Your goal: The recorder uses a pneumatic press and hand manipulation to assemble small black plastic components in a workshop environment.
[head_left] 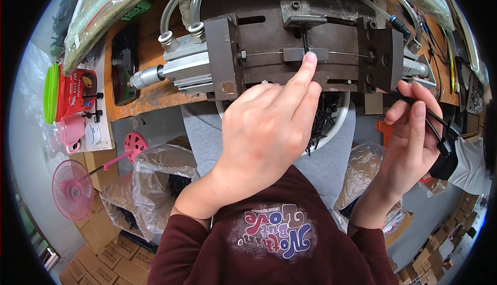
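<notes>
Slim black rod (305, 39) seemingly set in brown metal fixture (223, 60); left hand (266, 124) index-out, grip unseen; right hand (414, 145) pinching yet-unset black plastic pieces (433, 115).

And there, across the maroon sweatshirt (228, 251), big rounded lettering (279, 233) in pink, blue and purple is displayed, seen upside down, with a smaller line set close by, too fine to be made out! Over on the far left, pale lettering is carried, tilted sideways, by the red tub (77, 92). Down below, dark print is borne by the cardboard boxes (103, 261), too small to be read.
</notes>
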The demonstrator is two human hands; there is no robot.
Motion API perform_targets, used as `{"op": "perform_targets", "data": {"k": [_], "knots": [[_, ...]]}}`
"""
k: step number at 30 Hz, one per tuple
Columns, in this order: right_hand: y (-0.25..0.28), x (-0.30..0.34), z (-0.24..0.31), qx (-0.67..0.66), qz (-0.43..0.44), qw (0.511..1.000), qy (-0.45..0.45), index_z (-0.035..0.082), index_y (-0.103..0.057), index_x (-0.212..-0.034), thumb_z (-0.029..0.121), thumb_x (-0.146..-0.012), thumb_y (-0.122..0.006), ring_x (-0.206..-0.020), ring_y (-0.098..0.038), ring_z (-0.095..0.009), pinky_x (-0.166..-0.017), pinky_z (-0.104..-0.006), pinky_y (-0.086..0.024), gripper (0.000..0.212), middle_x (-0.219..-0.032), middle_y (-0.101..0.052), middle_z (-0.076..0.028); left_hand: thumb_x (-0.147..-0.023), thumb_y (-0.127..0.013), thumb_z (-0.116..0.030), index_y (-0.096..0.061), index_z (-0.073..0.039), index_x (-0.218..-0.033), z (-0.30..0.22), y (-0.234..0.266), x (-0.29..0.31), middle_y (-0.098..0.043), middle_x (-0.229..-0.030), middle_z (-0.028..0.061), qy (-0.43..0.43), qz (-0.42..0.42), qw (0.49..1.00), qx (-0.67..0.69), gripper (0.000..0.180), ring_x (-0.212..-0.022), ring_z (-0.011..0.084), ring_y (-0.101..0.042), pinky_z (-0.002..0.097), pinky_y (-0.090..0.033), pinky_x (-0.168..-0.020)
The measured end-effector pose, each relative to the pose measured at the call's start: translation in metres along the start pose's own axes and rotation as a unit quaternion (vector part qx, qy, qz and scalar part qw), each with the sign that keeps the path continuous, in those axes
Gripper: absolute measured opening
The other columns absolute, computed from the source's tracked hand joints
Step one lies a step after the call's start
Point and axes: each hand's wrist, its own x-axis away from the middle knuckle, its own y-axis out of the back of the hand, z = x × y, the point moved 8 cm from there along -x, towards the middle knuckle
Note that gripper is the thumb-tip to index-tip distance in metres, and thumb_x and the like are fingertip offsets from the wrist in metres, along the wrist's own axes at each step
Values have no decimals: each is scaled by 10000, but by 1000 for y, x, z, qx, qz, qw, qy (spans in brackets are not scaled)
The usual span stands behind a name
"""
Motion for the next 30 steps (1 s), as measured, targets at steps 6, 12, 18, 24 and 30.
{"op": "perform_targets", "data": {"k": [6, 12, 18, 24, 30], "knots": [[-6, 2, 11, -19, -3, 995, 94, -71, -579, -1152, 10, -954, -569, -630, -640, -170, -675, -264, -518, 214, -1004, -690, -243, -698, -779, -81, -692, -43, -930, 0, 0, -1, -679, -1201, 94, 24, 26, 999, -5, 251, -657, 180, -651, 270, -497, -594], [-17, 8, 26, 200, 47, 963, 177, -79, -642, -1063, -12, -910, -619, -760, -696, -232, -679, -273, -576, 168, -1018, -688, -232, -683, -808, -105, -709, -54, -982, 5, 1, 0, -690, -1184, 82, 29, 41, 999, 6, 319, -663, 155, -655, 252, -496, -591], [-65, 21, 38, 349, 142, 863, 335, -101, -687, -1058, -66, -823, -630, -937, -688, -265, -773, -307, -590, 245, -1088, -666, -231, -583, -885, -125, -727, 17, -1019, 4, 19, -7, -728, -951, 127, 89, 41, 907, 410, 484, -748, 174, -677, 253, -523, -643], [-70, 23, 26, 309, 156, 870, 350, -105, -666, -1098, -96, -807, -647, -921, -682, -264, -774, -317, -592, 291, -1113, -651, -227, -563, -884, -110, -741, 29, -931, 7, 38, -1, -715, -860, 122, 13, -17, 939, 343, 418, -736, 189, -653, 258, -508, -606], [-74, 72, -23, 289, 340, 842, 304, -62, -680, -1035, -20, -676, -696, -703, -605, -200, -570, -294, -497, 363, -927, -632, -111, -600, -861, -21, -752, -14, -970, 20, 33, 15, -616, -1021, 112, 40, -74, 966, 245, 386, -750, 121, -613, 218, -500, -569]]}}
